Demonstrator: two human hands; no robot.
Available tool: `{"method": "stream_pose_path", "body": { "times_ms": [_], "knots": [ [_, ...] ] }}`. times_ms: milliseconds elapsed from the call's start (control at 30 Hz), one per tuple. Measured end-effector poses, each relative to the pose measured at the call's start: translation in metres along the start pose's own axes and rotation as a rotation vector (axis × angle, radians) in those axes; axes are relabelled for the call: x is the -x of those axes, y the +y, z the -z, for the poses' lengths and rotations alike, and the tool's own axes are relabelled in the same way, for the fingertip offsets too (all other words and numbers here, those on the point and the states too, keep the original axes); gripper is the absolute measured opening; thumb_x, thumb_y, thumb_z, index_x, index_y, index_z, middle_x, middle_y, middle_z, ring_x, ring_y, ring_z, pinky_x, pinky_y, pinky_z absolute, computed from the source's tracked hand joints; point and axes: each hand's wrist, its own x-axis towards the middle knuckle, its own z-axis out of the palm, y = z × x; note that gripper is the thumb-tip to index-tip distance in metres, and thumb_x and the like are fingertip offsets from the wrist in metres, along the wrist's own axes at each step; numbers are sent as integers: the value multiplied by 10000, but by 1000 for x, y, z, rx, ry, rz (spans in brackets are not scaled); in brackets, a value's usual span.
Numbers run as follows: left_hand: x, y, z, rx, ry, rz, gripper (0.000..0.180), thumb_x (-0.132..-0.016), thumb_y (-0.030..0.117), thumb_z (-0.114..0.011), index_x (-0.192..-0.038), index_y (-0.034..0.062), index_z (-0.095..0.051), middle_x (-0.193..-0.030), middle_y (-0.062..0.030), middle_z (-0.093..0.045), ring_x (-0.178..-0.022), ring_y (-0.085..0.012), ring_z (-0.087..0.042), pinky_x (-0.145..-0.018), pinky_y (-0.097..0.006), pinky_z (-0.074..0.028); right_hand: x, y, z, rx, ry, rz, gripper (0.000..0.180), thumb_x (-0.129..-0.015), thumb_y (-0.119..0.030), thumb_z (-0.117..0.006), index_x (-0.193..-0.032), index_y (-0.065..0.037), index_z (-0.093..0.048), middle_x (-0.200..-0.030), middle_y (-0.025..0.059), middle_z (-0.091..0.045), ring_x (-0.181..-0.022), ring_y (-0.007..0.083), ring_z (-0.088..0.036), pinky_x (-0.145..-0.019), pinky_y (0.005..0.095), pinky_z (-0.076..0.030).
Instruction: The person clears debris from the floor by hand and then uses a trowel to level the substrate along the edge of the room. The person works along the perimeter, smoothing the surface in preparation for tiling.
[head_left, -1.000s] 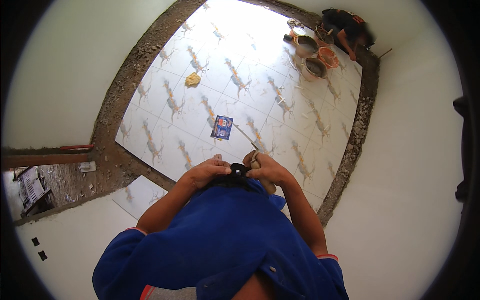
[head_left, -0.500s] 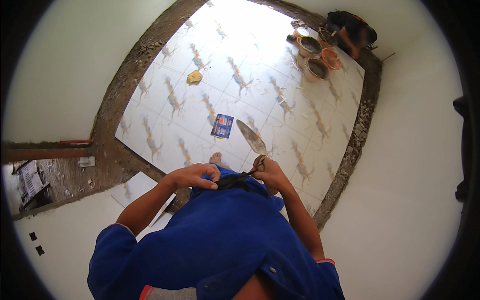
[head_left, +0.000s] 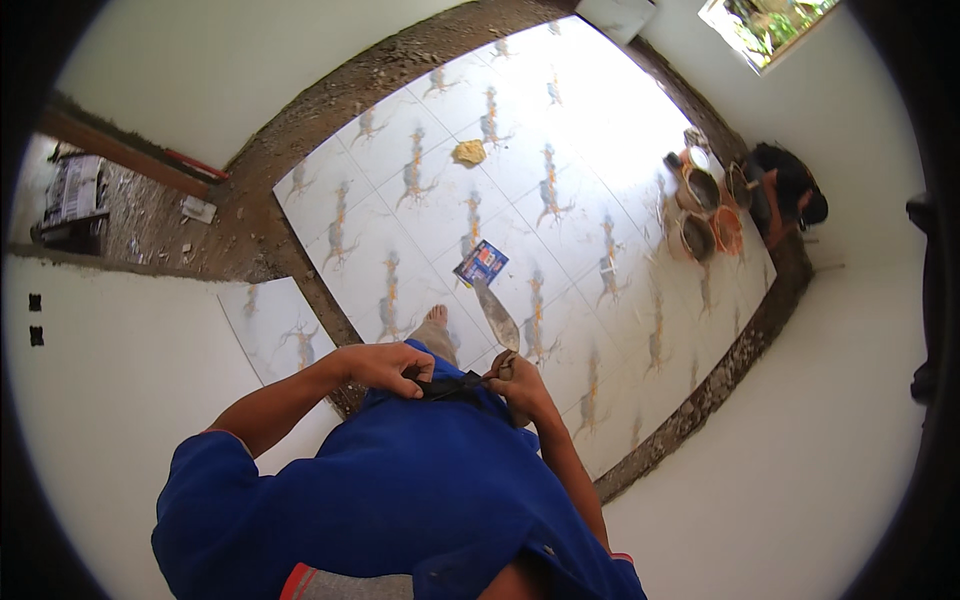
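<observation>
At my waist, my left hand (head_left: 385, 368) is closed on one end of a black strap-like strip (head_left: 450, 387) lying across the front of my blue shirt (head_left: 420, 470). My right hand (head_left: 522, 388) grips a trowel (head_left: 497, 316) by its handle, with the metal blade pointing away from me. The fingers of that same hand also touch the other end of the black strip. Beyond the blade's tip, a blue printed sheet (head_left: 483, 263) lies on the tiles. My bare foot (head_left: 437, 314) shows just past my left hand.
White patterned tiles (head_left: 400, 290) cover the floor, bordered by a rough dirt strip (head_left: 330, 92). A yellow lump (head_left: 469, 152) sits farther off. Several buckets (head_left: 697, 236) stand at the right, beside a crouching person (head_left: 787, 190). A doorway opening (head_left: 150, 220) is at the left.
My view has turned, so the floor, buckets and person appear farther right, and a window has come in at top right. Both hands stay at the black strip; the trowel remains in my right.
</observation>
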Motion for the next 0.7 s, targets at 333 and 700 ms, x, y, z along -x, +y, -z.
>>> {"method": "stream_pose_path", "body": {
  "times_ms": [333, 700],
  "knots": [
    [26, -97, 160, 118, 1053, -181, 244, -987, 254, -732, -1042, 32, -647, -895, -16, -659, -819, -115, -601, -770, -301, -506, -157, -44, 38, 494, 96, 55, 527, -745, -309, -912, -1085, 11, -668, -879, 132, -731, -826, 214, -705, -809, 374, -574],
    [-37, -319, 262, 117, 620, 399, 558, -910, 540, -755, -1136, 30, -749, -1019, -86, -781, -862, -192, -722, -716, -375, -588, -173, 82, 69, 321, 39, -379, 206, -899, -223, -752, -948, -27, -711, -783, 113, -718, -667, 264, -707, -558, 426, -554]
  ]
}}
